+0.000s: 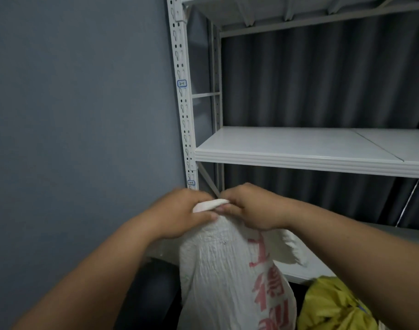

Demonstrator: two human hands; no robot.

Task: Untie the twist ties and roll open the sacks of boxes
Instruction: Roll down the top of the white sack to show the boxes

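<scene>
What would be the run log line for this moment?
left hand: grips white sack top | right hand: pinches same top | twist tie: not visible | yellow sack: untouched

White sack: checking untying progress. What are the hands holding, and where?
Left hand and right hand both grip the white sack at its bunched top.

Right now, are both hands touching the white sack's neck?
Touching. The head view shows the left hand and right hand each gripping the bunched top of the white sack.

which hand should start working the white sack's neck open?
Probably right. The right hand pinches the bunched tip of the white sack with its fingertips, while the left hand wraps the neck below, steadying it. No tie is visible.
</scene>
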